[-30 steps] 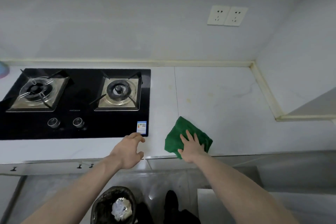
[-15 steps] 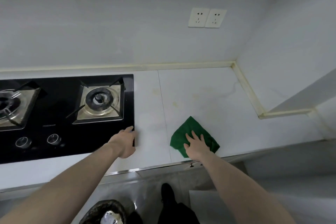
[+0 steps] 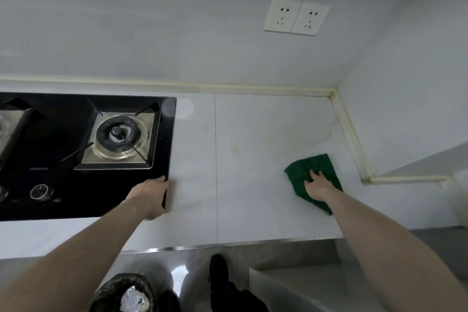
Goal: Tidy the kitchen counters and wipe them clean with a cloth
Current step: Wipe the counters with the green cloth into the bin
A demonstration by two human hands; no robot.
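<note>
A green cloth (image 3: 306, 168) lies flat on the white counter (image 3: 253, 185), near the right-hand corner by the wall trim. My right hand (image 3: 317, 186) presses down on the cloth with fingers spread over it. My left hand (image 3: 149, 195) rests on the front right corner of the black gas hob (image 3: 76, 185), fingers curled over its edge and holding nothing loose. Faint yellowish stains (image 3: 234, 151) mark the counter between the hob and the cloth.
The hob's right burner (image 3: 119, 135) and a control knob (image 3: 39, 191) sit left of my left hand. A double wall socket (image 3: 296, 16) is above. A lined waste bin (image 3: 126, 294) and my shoe (image 3: 219, 268) are on the floor below the counter edge.
My right hand has slid the green cloth to the right and farther back, toward the corner. My left hand has stayed at the hob's corner. The view has shifted right.
</note>
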